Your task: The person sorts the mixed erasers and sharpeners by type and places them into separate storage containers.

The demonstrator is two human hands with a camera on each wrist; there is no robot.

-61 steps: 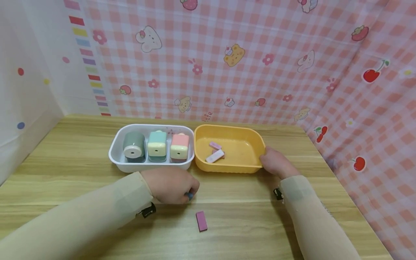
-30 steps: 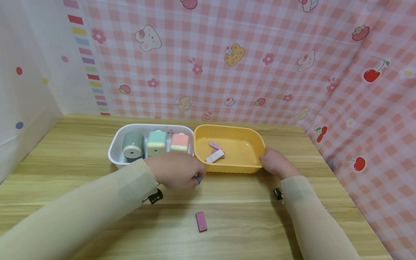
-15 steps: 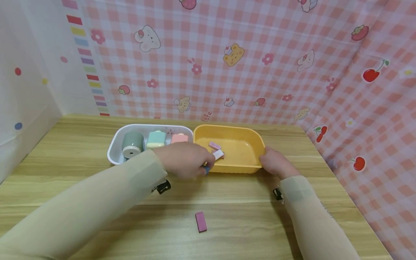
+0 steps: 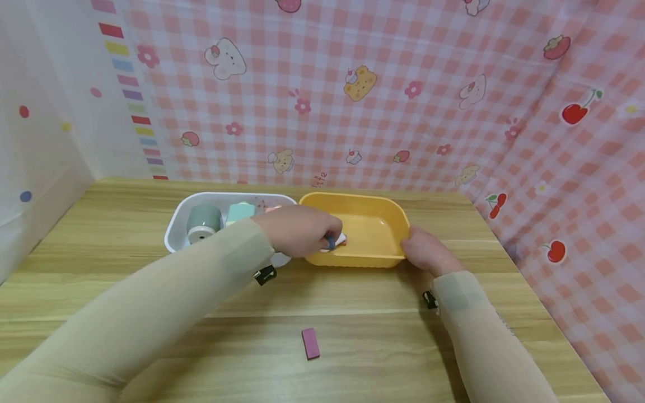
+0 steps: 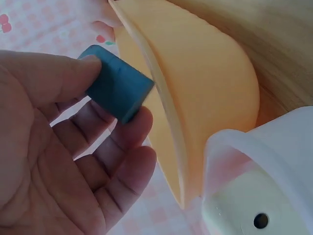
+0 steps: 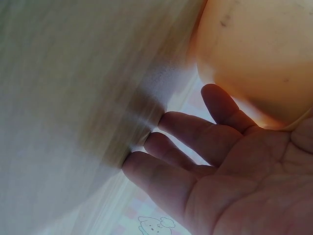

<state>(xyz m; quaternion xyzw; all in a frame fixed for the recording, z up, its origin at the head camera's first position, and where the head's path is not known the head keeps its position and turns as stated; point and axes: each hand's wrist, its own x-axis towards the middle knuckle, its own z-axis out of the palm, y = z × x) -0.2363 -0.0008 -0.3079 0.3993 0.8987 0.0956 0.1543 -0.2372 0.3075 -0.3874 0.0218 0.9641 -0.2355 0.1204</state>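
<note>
In the left wrist view my left hand (image 5: pixel 63 132) pinches a dark blue block-shaped eraser (image 5: pixel 117 83) between thumb and fingers. The head view shows this hand (image 4: pixel 307 229) over the left end of a yellow tray (image 4: pixel 383 261), the blue eraser (image 4: pixel 330 242) just inside the near rim. A white eraser (image 4: pixel 341 239) in the tray is partly covered by the hand. My right hand (image 4: pixel 428 249) holds the tray's right end at the rim. In the right wrist view that hand's fingers (image 6: pixel 161 181) extend down to the tabletop beside the tray's outer wall; its thumb is hidden there.
A white tray (image 4: pixel 173 235) touches the yellow tray's left end. In it stand a grey-green pencil sharpener (image 4: pixel 204 218), a mint one (image 4: pixel 241 211) and a pink one, mostly hidden by my left hand. A dark pink eraser (image 4: pixel 311 343) lies on the wooden table (image 4: pixel 373 347) in front.
My left hand has carried the blue eraser up and to the right, from the table in front of the trays to over the yellow tray. My right hand has stayed at the tray's end.
</note>
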